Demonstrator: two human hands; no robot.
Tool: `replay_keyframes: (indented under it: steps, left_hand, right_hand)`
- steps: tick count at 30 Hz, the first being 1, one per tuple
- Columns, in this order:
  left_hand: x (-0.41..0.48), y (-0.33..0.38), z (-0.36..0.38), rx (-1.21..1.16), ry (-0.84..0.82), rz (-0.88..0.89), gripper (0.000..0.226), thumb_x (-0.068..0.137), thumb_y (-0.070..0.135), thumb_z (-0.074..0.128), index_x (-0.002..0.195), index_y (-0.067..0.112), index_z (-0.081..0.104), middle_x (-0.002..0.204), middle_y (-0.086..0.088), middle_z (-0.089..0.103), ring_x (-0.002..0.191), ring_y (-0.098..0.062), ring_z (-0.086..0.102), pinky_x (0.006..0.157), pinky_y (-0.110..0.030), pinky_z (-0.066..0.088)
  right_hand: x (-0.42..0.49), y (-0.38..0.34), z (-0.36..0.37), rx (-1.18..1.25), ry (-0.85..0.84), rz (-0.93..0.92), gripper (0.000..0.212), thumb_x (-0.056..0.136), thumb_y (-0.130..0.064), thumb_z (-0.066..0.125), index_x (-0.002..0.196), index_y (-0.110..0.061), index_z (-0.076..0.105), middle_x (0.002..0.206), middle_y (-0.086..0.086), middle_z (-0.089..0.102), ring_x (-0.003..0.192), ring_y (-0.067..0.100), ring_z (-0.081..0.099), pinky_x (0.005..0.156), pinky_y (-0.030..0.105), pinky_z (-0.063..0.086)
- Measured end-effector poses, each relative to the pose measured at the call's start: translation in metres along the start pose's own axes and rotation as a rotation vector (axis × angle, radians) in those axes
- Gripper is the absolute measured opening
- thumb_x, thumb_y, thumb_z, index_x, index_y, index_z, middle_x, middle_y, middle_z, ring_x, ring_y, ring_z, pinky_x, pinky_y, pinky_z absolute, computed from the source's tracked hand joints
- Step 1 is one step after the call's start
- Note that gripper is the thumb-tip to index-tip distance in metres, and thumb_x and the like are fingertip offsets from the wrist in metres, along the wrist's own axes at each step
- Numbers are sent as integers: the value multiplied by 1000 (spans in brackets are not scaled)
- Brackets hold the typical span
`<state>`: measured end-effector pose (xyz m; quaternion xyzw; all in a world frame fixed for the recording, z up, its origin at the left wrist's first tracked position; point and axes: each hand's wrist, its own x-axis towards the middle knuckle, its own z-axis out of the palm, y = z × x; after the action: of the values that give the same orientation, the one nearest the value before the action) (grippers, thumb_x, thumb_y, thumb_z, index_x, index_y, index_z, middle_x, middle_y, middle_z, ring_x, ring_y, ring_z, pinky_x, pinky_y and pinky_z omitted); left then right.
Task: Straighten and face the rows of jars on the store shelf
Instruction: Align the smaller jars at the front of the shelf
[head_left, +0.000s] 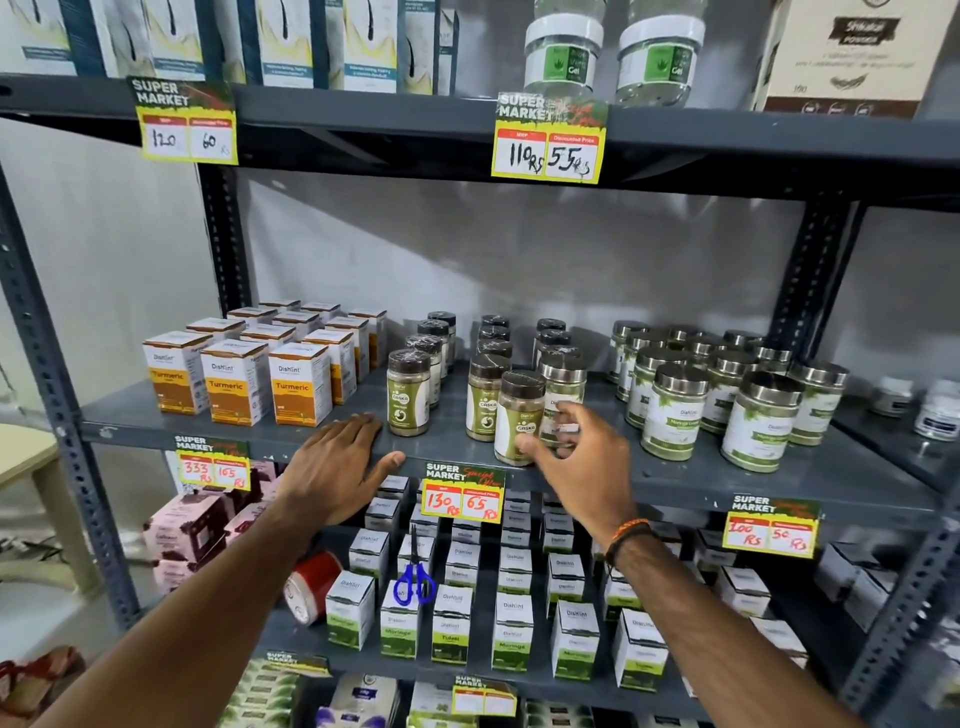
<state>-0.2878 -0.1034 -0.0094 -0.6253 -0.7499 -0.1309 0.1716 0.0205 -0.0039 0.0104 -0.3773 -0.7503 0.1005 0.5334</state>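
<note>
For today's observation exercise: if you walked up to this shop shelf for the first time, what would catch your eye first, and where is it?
The yellow price tags clipped to the shelf edges stand out most, with handwritten red and black prices. On the middle shelf, the right hand reaches a dark-lidded jar standing forward of its row, while the left hand rests flat on the shelf edge. Blue-handled scissors sit among the boxes below.

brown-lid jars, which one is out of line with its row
The brown-lid jar by the right hand: it tilts and sits forward at the shelf edge; the others stand upright in rows.
</note>
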Motion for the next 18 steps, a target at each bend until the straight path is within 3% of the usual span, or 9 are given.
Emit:
replay_keyframes:
  steps: [3, 5, 7, 11, 13, 14, 16, 18]
  left_hand:
    - [0, 0, 1, -4, 4, 1, 93, 95, 77, 9, 156, 12, 37, 161, -12, 42, 147, -27, 39, 122, -44, 28]
    - [0, 0, 1, -3, 18, 5, 92, 97, 76, 11, 155, 11, 40, 159, -13, 45, 146, -27, 42, 122, -44, 30]
    - [0, 0, 2, -2, 29, 7, 90, 98, 76, 13, 153, 11, 42, 158, -13, 47, 144, -28, 44, 121, -44, 32]
    - [0, -2, 4, -7, 30, 7, 89, 98, 76, 13, 154, 12, 42, 158, -13, 47, 144, -28, 44, 120, -45, 32]
    - [1, -2, 5, -12, 35, 8, 89, 98, 76, 14, 154, 12, 42, 158, -13, 47, 144, -28, 44, 120, -45, 32]
    - [1, -2, 5, -12, 37, 9, 89, 98, 76, 14, 154, 12, 42, 158, -13, 47, 145, -28, 44, 120, -45, 32]
    - [1, -2, 5, -8, 38, 7, 89, 98, 76, 14, 155, 13, 40, 159, -12, 46, 146, -27, 42, 121, -44, 31]
    - [1, -2, 5, -7, 38, 4, 88, 99, 76, 15, 155, 14, 39, 160, -11, 45, 146, -27, 41, 122, -44, 30]
  right_hand:
    - [15, 10, -21, 58, 145, -82, 55, 89, -54, 71, 127, -16, 62, 117, -2, 64, 97, 9, 67, 74, 29, 62]
    - [31, 18, -32, 64, 148, -118, 52, 91, -44, 73, 134, -19, 59, 129, 0, 59, 110, 10, 61, 86, 30, 59]
    - [46, 27, -37, 55, 37, -92, 63, 89, -42, 76, 145, -28, 49, 142, 0, 50, 118, 10, 55, 96, 32, 53]
    - [61, 40, -32, -85, -202, -85, 84, 87, -49, 77, 156, -40, 30, 158, 5, 40, 137, 21, 46, 112, 49, 40]
    - [62, 42, -26, -100, -284, -96, 92, 83, -48, 79, 158, -39, 26, 154, 4, 46, 127, 15, 52, 111, 47, 41]
    - [61, 43, -23, -85, -298, -91, 93, 81, -48, 80, 157, -40, 26, 151, 3, 50, 111, 7, 58, 106, 45, 47]
    - [60, 45, -19, -43, -280, -82, 93, 78, -52, 77, 154, -42, 25, 142, -1, 58, 73, -8, 60, 88, 38, 58]
    - [60, 46, -16, -11, -253, -96, 94, 72, -64, 69, 153, -43, 26, 136, -4, 59, 65, -13, 60, 73, 26, 58]
